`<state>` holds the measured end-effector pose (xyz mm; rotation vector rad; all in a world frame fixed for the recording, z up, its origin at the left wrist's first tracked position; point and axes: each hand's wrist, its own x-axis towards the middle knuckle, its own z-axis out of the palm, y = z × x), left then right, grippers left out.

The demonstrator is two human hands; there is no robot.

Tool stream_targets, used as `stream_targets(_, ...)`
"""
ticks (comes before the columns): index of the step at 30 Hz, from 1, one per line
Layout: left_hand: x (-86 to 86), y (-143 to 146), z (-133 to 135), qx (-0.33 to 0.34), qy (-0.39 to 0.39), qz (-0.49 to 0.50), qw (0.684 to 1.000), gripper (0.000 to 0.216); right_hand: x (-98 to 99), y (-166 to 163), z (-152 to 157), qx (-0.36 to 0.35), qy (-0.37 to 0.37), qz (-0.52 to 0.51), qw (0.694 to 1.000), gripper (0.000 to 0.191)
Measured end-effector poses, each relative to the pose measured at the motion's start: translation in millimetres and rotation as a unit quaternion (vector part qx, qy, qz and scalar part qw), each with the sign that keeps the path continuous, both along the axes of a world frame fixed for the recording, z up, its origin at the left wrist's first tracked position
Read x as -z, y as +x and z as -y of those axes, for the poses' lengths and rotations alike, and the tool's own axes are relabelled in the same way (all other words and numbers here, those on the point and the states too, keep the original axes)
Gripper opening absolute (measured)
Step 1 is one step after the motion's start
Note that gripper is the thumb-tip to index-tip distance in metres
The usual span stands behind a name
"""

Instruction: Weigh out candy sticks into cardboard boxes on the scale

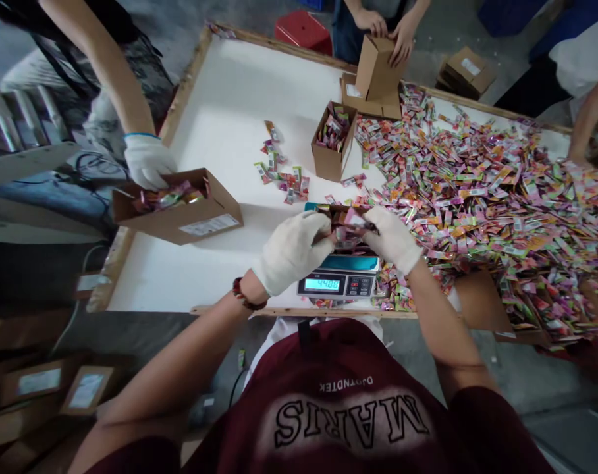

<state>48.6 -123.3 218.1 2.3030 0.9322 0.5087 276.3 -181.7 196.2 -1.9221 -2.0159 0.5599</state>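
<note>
A small cardboard box [338, 209] filled with small packets sits on the digital scale [351, 264], whose lit display is hard to read exactly. My left hand [294, 253], in a white glove, is at the box's left end with its fingers curled together; whatever they grip is hidden. At the box's right side, my right hand [390, 240], also gloved, has its fingers closed around a pinkish packet [354, 218] over the opening. Colourful small packets [477, 191] lie in a broad heap to the right of the scale.
A co-worker's gloved hand [148, 161] reaches into a cardboard box [215, 210] at left. Behind the scale stands another filled box [328, 158]. Another person's hands [390, 33] handle a carton [378, 69]. Wooden strips edge the white table [240, 85]. An open carton [481, 306] lies at right.
</note>
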Motion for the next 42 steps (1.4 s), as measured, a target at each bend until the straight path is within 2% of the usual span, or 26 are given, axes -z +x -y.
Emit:
stream_targets(3, -22.0, 22.0, -4.7, 0.013, -0.029, 0.12, 0.992, 0.015, -26.1, 7.6, 17.0, -0.019, 0.09, -0.151, 0.984, 0.019)
stream_targets(6, -40.5, 49.1, -1.5, 0.037, -0.061, 0.207, 0.976, 0.015, -42.9, 11.4, 35.5, -0.018, 0.136, -0.18, 0.974, 0.016)
stream_targets(8, -46.9, 57.8, 2.4, 0.06, -0.083, 0.238, 0.966, 0.015, -49.9, 23.5, 51.4, 0.024, 0.156, -0.107, 0.982, 0.015)
stream_targets(10, -45.9, 53.2, 4.2, 0.069, -0.102, 0.248, 0.961, 0.018, -55.1, 45.9, 70.6, 0.093, 0.15, 0.009, 0.984, 0.021)
stream_targets(13, -29.5, 25.2, 0.3, 0.023, -0.103, 0.224, 0.969, 0.023, -57.7, 83.4, 98.1, 0.18, 0.116, 0.163, 0.963, 0.03)
stream_targets(16, -3.6, -8.5, -6.7, -0.064, -0.082, 0.181, 0.978, 0.022, -50.1, 95.1, 106.6, 0.197, 0.11, 0.179, 0.958, 0.036)
stream_targets(19, 14.7, -29.1, -8.6, -0.112, -0.083, 0.155, 0.978, 0.022, -30.6, 69.2, 86.2, 0.122, 0.087, 0.103, 0.983, 0.022)
stream_targets(21, 17.9, -33.6, -6.3, -0.114, -0.087, 0.156, 0.977, 0.021, -12.8, 41.1, 61.5, 0.062, 0.039, 0.084, 0.994, 0.018)
stream_targets(24, 14.3, -31.7, -0.8, -0.105, -0.077, 0.171, 0.977, 0.018, 13.8, 5.1, 24.5, 0.027, -0.064, 0.139, 0.988, 0.022)
stream_targets(26, 11.5, -28.4, 2.8, -0.095, -0.058, 0.174, 0.978, 0.017, 25.8, -6.1, 8.4, 0.022, -0.123, 0.186, 0.975, 0.023)
stream_targets(28, 11.2, -24.6, 6.1, -0.079, -0.036, 0.168, 0.982, 0.016, 30.0, -5.8, 2.6, 0.022, -0.14, 0.201, 0.969, 0.023)
stream_targets(30, 12.9, -20.0, 9.0, -0.063, -0.023, 0.159, 0.985, 0.018, 26.5, 3.3, 6.6, 0.014, -0.114, 0.165, 0.98, 0.024)
stream_targets(33, 15.0, -11.2, 11.3, -0.041, -0.017, 0.152, 0.987, 0.02, 11.9, 22.1, 24.7, 0.019, -0.027, 0.048, 0.998, 0.021)
stream_targets(36, 11.5, -2.2, 8.2, -0.041, -0.018, 0.144, 0.989, 0.022, -4.2, 35.5, 45.3, 0.079, 0.069, -0.037, 0.994, 0.019)
stream_targets(38, 6.3, 3.0, 3.5, -0.056, -0.015, 0.141, 0.988, 0.022, -11.8, 39.9, 55.6, 0.11, 0.111, -0.057, 0.986, 0.017)
stream_targets(42, -3.9, 10.2, -4.3, -0.074, 0.004, 0.151, 0.986, 0.022, -17.3, 43.9, 66.8, 0.105, 0.134, -0.066, 0.983, 0.016)
